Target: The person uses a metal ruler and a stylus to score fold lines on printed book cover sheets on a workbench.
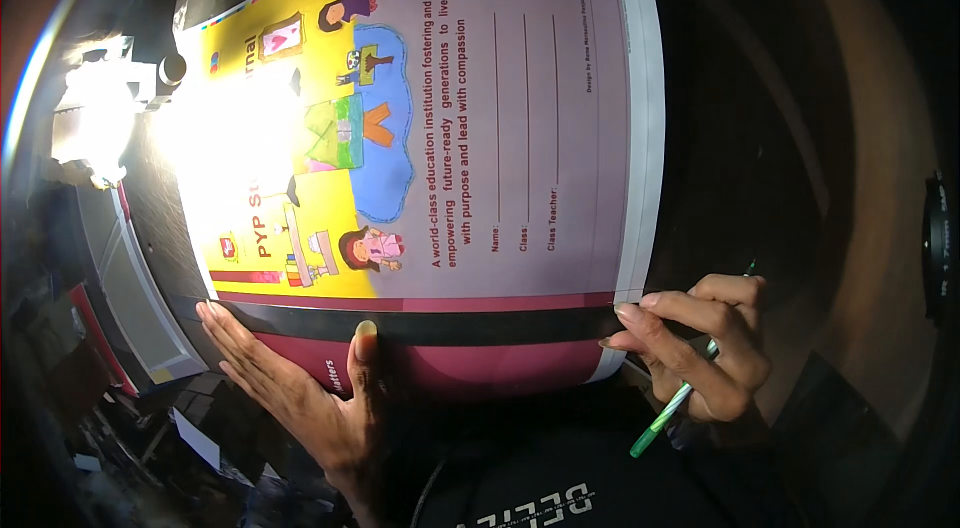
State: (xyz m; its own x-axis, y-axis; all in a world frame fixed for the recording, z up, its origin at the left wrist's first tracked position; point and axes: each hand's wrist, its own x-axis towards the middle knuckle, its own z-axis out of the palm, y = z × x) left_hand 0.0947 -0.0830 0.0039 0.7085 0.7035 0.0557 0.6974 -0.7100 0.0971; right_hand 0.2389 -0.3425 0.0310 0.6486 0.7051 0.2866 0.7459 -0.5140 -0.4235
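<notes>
A large printed cover sheet [540,128], yellow, mauve and maroon with children's drawings, lies turned sideways in front of me. Across its near part runs a long flat black strip [480,325], with a maroon band showing on both sides. My left hand [300,388] is spread over the strip's left part, its thumb pressing on top and its fingertips at the far left end. At the right end, my right hand [705,343] has thumb and forefinger at the sheet's white margin. A green-and-white striped pen [672,416] is tucked among its fingers; whether the fingertips pinch anything else cannot be made out.
A bright lamp [95,118] glares at the left and washes out part of the sheet. A grey-and-white panel [140,278] and a red-edged item [95,348] stand left. Loose paper [197,440] lies at lower left. A dark round object [938,248] sits at the right rim.
</notes>
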